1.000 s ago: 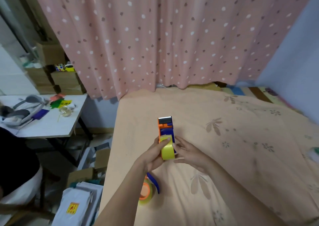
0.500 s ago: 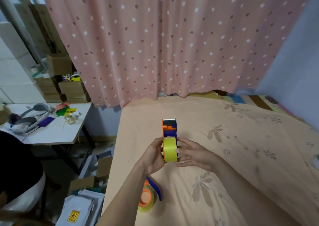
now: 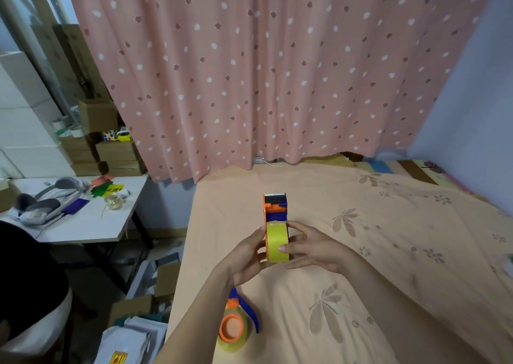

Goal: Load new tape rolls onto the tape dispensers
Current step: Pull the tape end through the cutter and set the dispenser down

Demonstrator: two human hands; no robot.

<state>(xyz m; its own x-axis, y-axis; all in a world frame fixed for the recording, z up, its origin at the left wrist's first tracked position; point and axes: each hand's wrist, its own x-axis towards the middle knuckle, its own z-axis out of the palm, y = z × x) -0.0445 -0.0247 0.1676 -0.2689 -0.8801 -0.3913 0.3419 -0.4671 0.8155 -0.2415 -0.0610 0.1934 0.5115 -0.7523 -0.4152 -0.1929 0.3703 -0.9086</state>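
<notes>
Both hands pinch a yellow tape roll (image 3: pixel 277 243) on an orange-and-blue tape dispenser (image 3: pixel 274 206): left hand (image 3: pixel 247 255), right hand (image 3: pixel 311 248); uneven pressing could cock it off the hub.

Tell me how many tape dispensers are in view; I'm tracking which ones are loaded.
2. One tape dispenser is held upright between both hands, over the bed. A second dispenser lies on the bed beneath the left forearm. Others may be hidden.

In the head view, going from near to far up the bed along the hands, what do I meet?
second dispenser lying on the bedsheet → left hand and right hand around the yellow tape roll → held dispenser → polka-dot curtain.
</notes>
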